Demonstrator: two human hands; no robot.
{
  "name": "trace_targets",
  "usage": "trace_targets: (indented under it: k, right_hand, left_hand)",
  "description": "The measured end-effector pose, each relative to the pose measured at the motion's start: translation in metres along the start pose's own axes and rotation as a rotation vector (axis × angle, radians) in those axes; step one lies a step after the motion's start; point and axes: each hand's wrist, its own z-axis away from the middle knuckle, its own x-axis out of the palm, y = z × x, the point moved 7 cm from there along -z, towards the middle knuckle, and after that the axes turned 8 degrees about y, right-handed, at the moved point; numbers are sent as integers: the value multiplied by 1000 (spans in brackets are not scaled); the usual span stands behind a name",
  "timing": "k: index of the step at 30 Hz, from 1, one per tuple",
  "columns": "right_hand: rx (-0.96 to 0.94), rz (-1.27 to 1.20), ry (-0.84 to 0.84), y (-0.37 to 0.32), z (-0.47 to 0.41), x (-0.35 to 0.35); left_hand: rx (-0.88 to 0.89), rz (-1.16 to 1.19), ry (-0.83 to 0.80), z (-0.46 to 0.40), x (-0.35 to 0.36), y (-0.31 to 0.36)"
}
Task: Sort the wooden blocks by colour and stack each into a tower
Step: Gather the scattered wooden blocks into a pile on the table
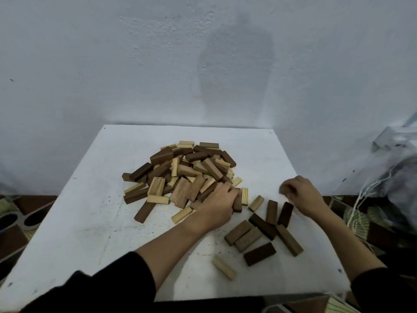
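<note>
Head view. A white square tabletop point(74, 224) stands against a pale plastered wall point(112, 64). At its middle lies a mixed heap of rectangular wooden blocks point(180, 175), dark brown and pale yellow tangled together, several leaning on one another. Near the right front sits a loose group of dark brown blocks point(261, 229), lying flat and unaligned; no tower stands anywhere. One pale yellow block point(224, 267) lies alone near the front edge.

The left hand point(220, 199) rests at the heap's near-right edge, fingers curled round a dark brown block point(237, 203) standing just beside a pale one. The right hand point(297, 190) hovers right of the heap, blurred, fingers curled; whether it holds anything I cannot tell. A bundle of grey cloth with white cords point(388, 177) lies off the table to the right.

Assessment: sorting is at an early stage, stacking not begun.

Risks: pulling the gripped block may drag leaning neighbours down and scatter pale pieces into the dark group. The lone pale block sits near the front edge, where a sleeve could sweep it off.
</note>
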Motion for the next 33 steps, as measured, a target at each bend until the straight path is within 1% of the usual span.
trace_targets:
  k: [2,3,4,5,7,8,13,16,19,21,24,25,28,31,33]
  right_hand:
    - [-57,-78,82,-8,3,-20]
    - [-89,-132,63,-14,5,-28]
    - [-117,-188,-2,-22,9,-32]
    - [-149,-226,-103,-30,15,-32]
    - [-246,-177,-268,-44,30,-22]
    - [-277,-135,-311,-44,35,-16]
    - [-283,-47,-336,-43,47,-7]
    - [-271,7,-420,-43,54,-5]
    - [-347,125,-490,-51,59,3]
    - [-389,196,-502,-56,59,6]
    - [-430,294,-524,-63,53,8]
    - [-435,322,-538,-65,51,9]
    - [-437,358,-563,-66,46,12]
    - [-416,370,-530,-61,39,13]
    - [-386,357,-529,-57,35,13]
  left_hand:
    - [-62,-21,-7,-3,-2,-2]
    - [-89,-41,-3,-5,-3,-2]
    - [-104,-80,3,-6,-4,-2]
    - [-115,-135,12,-7,-5,0]
    - [-136,-245,26,-9,-4,2]
    - [-147,-292,32,-9,-3,3]
    - [-182,-379,95,-9,0,8]
    - [-226,-408,111,-8,4,8]
    - [-234,-405,163,-7,8,13]
    - [-248,-409,137,-11,14,13]
    - [-306,-299,129,-17,16,13]
    - [-322,-253,132,-20,15,15]
    - [-337,-261,175,-25,21,14]
    - [-373,-257,153,-24,24,14]
    - [-355,-261,158,-24,24,15]
